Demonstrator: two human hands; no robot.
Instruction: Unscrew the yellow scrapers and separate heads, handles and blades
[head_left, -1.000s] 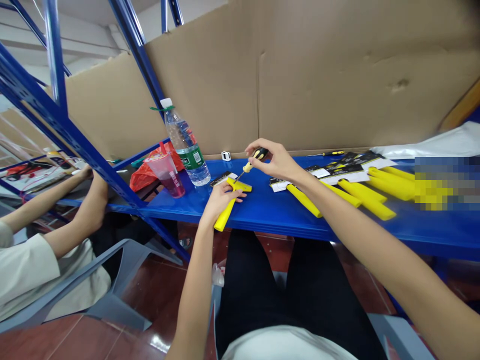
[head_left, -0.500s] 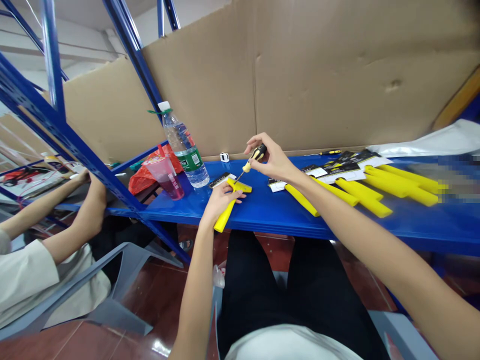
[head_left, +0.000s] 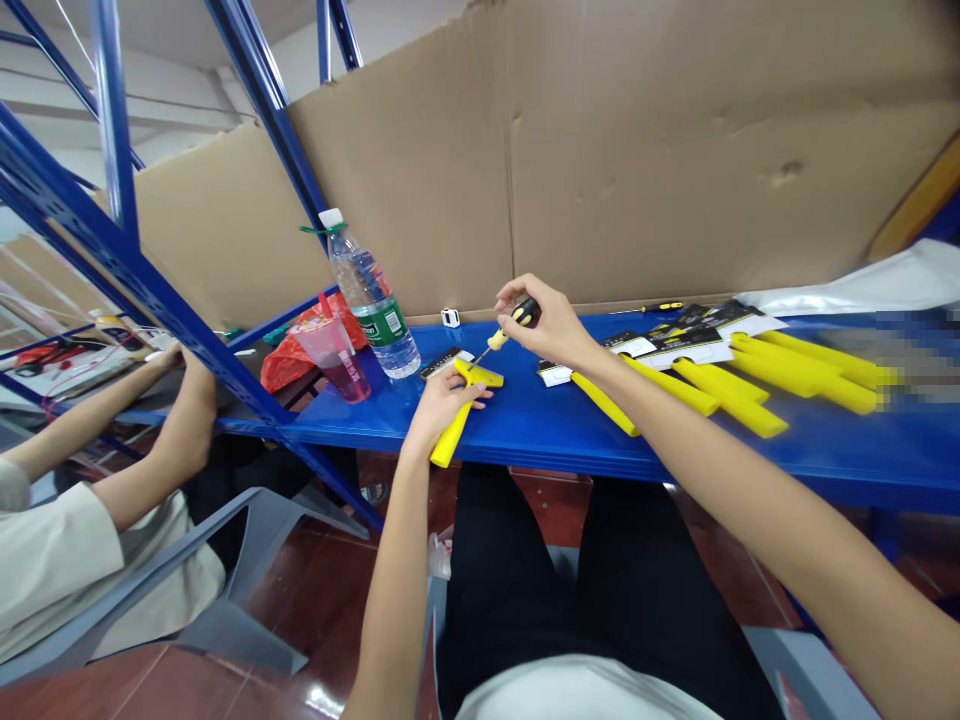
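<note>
My left hand (head_left: 444, 402) is closed around a yellow T-shaped scraper-like tool (head_left: 453, 436), holding it against the blue tabletop. A black and white card (head_left: 448, 362) lies by the tool's head. In my right hand (head_left: 551, 325) is a screwdriver (head_left: 497, 341) with a black and cream handle, gripped by the fingers. Its shaft slants down to the left, and the tip meets the head of the yellow tool near my left fingers. Whether a screw sits under the tip is too small to tell.
Several carded yellow tools (head_left: 724, 395) lie to the right, by another screwdriver (head_left: 660, 307). A water bottle (head_left: 382, 325) and a pink cup (head_left: 341, 365) stand left, near a blue rack post (head_left: 217, 355). A co-worker's arms (head_left: 176, 420) are farther left. Cardboard (head_left: 600, 150) walls the back.
The screwdriver's tip stays on the yellow tool while my right hand shifts very slightly. My left hand keeps its hold; the whole view has moved a little.
</note>
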